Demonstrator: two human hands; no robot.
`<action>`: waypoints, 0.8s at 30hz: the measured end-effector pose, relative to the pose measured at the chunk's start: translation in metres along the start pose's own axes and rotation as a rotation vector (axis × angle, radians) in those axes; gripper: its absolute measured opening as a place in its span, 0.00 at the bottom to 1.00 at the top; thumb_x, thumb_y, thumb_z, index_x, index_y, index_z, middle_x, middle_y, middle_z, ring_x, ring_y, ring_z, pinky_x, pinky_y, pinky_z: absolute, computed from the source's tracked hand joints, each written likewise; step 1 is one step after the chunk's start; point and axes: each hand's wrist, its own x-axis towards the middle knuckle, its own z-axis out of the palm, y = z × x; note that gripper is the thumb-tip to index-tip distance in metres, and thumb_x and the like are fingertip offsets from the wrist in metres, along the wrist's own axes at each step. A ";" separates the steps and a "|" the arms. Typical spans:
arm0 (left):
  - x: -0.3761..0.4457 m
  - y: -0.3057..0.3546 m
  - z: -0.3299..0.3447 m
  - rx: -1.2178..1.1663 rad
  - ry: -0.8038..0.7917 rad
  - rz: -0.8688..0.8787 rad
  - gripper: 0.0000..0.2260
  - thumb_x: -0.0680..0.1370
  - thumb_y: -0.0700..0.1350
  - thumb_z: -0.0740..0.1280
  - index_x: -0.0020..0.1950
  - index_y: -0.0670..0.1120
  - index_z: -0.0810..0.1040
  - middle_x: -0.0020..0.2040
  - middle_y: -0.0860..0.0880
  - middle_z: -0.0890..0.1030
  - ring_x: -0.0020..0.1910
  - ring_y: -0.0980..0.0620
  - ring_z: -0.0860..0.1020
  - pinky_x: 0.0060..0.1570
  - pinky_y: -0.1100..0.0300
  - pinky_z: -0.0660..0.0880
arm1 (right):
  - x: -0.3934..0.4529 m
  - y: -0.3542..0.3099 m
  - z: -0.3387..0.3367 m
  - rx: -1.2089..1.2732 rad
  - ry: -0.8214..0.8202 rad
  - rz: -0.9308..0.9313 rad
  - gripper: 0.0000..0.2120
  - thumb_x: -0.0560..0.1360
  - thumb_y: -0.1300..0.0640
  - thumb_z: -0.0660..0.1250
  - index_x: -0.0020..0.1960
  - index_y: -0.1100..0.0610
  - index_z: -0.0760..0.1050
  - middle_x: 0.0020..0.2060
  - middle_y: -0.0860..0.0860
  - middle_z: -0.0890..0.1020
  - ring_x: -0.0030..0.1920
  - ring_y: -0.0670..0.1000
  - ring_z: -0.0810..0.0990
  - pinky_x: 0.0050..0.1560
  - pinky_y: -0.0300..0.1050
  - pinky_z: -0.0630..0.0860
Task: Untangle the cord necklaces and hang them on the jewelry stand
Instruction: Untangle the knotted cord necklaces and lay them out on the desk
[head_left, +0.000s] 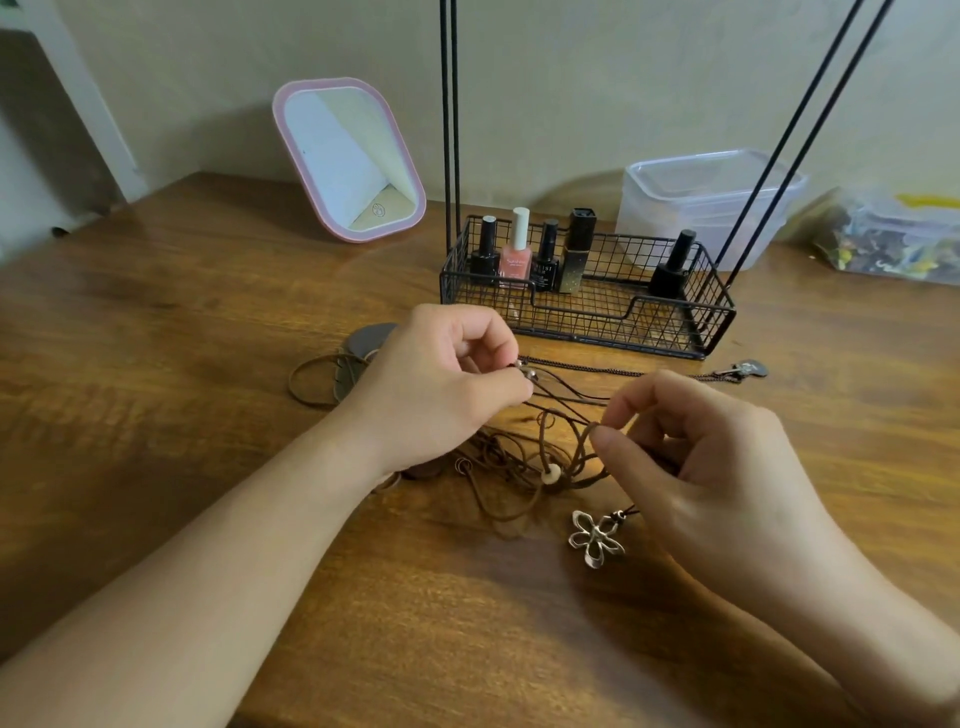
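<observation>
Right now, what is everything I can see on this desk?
table: one, brown wood
mirror: one, pink frame, back left
wire basket: one, black, back centre
bottles: five in basket; four dark, one pink
plastic box: one, clear, back right
bag: one, clear, far right
cord necklaces: several, brown, tangled between the hands
flower pendant: one, silver, front
left hand: pinches a bead
right hand: pinches a cord loop

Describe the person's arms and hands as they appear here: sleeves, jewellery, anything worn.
Both forearms are bare up to the frame's edge, with no sleeves in view. The left hand and the right hand wear no gloves, and no rings, watch or bracelet show on the visible fingers or wrists. The nails that show look short and unpainted.
</observation>
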 end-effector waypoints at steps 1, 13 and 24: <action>-0.001 0.001 0.001 0.034 -0.008 0.028 0.08 0.70 0.43 0.73 0.34 0.48 0.76 0.30 0.54 0.75 0.32 0.55 0.73 0.33 0.59 0.72 | 0.000 0.001 0.000 -0.042 0.000 -0.003 0.03 0.72 0.48 0.69 0.41 0.45 0.75 0.32 0.47 0.79 0.28 0.47 0.75 0.26 0.34 0.69; -0.012 0.009 0.012 0.008 -0.426 0.158 0.18 0.73 0.45 0.77 0.60 0.49 0.77 0.54 0.51 0.82 0.57 0.52 0.81 0.59 0.53 0.76 | -0.001 -0.005 -0.004 -0.086 -0.078 -0.068 0.09 0.73 0.44 0.69 0.40 0.46 0.84 0.23 0.40 0.74 0.23 0.44 0.69 0.24 0.31 0.60; -0.014 0.013 -0.004 0.029 -0.795 0.099 0.03 0.77 0.41 0.72 0.50 0.45 0.84 0.36 0.50 0.84 0.37 0.55 0.82 0.41 0.61 0.78 | 0.014 0.008 -0.026 0.602 -0.060 0.091 0.17 0.69 0.42 0.71 0.37 0.57 0.79 0.22 0.48 0.65 0.24 0.49 0.58 0.27 0.37 0.58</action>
